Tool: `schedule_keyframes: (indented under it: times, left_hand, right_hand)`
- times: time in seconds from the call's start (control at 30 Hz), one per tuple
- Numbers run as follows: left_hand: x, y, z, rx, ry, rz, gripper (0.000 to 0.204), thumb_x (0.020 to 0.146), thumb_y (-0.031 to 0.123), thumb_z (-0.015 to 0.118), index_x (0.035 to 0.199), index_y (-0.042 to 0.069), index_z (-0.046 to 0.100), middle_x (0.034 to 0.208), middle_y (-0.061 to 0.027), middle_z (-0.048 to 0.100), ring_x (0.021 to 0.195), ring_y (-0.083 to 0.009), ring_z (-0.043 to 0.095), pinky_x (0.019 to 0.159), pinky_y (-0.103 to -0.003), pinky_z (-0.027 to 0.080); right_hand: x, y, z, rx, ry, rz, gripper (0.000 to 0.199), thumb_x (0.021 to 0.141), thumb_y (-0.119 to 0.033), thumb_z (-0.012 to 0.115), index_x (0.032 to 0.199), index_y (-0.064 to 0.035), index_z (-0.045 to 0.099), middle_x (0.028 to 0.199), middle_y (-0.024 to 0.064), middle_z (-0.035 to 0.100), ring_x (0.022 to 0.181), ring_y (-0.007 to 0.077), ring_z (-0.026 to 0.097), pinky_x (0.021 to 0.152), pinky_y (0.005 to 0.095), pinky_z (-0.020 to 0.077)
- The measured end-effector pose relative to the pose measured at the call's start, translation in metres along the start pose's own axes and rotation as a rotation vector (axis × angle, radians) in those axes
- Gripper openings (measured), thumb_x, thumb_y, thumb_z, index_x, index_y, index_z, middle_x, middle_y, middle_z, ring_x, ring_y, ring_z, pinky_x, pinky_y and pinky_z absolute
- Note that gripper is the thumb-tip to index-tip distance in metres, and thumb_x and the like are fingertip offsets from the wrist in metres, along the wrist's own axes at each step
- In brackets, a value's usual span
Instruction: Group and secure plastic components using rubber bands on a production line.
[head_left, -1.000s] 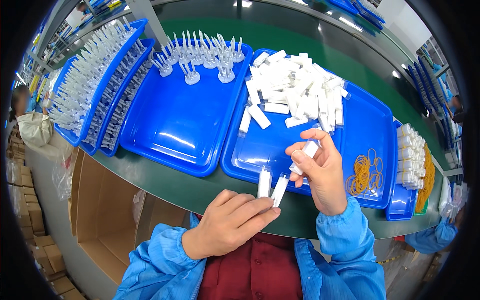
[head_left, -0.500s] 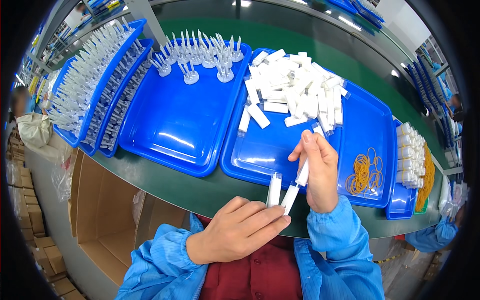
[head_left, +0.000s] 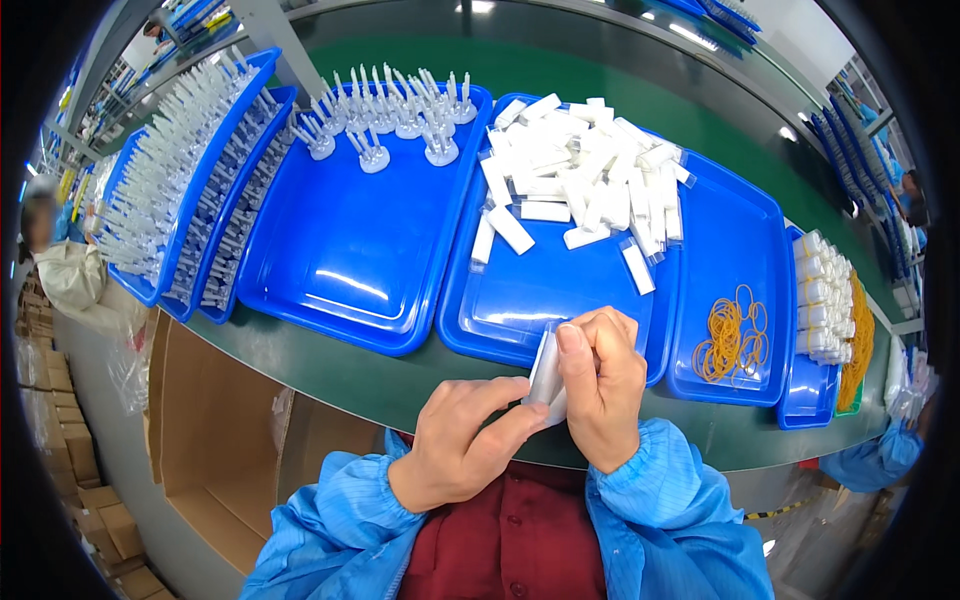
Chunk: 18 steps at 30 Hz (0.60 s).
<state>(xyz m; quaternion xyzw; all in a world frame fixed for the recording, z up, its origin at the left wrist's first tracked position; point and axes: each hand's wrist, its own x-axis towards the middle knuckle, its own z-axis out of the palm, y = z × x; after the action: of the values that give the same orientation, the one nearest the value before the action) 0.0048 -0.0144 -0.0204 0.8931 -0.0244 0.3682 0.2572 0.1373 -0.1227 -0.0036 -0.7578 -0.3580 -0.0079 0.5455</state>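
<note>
My left hand (head_left: 462,440) and my right hand (head_left: 603,383) meet close to my chest, both gripping a small stack of white packets (head_left: 546,375) in clear wrap. The stack stands on end between my thumbs and fingers, just in front of the near rim of a blue tray (head_left: 520,310). That tray holds a heap of the same white packets (head_left: 585,180) at its far side.
A second blue tray (head_left: 350,260) to the left carries white pronged parts (head_left: 400,115) along its far edge. Further left, narrow blue trays (head_left: 180,200) hold rows of white pieces. Yellow rubber bands (head_left: 730,335) lie at right, beside bundled packets (head_left: 822,295). An open cardboard box (head_left: 210,440) sits below the bench.
My right hand has come down from the tray toward my left hand. The packets held apart before are now pressed together into one stack between both hands.
</note>
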Motion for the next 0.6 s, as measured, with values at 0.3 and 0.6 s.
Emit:
schedule_keyframes:
  times: [0.3, 0.6]
  left_hand:
    - [0.028, 0.003, 0.000, -1.381, -0.438, -1.071, 0.085, 0.090, 0.014, 0.078, 0.154, -0.001, 0.025, 0.139, -0.0147, 0.047, 0.122, -0.0212, 0.056, 0.101, -0.038, 0.050]
    - [0.043, 0.024, 0.018, -1.405, -0.519, -1.221, 0.057, 0.096, 0.012, 0.068, 0.145, 0.001, 0.039, 0.132, -0.0080, 0.053, 0.123, -0.0152, 0.054, 0.101, -0.033, 0.047]
  right_hand:
    - [0.002, 0.004, -0.016, 0.207, -0.163, -0.121, 0.015, 0.096, -0.020, 0.065, 0.090, -0.0059, 0.066, 0.087, 0.0084, 0.060, 0.087, 0.0278, 0.055, 0.086, 0.0406, 0.0397]
    - [-0.016, 0.009, -0.063, -0.251, -0.401, -0.355, 0.091, 0.063, -0.037, 0.088, 0.137, 0.0019, 0.051, 0.131, 0.0179, 0.062, 0.116, 0.0345, 0.063, 0.099, 0.0468, 0.0487]
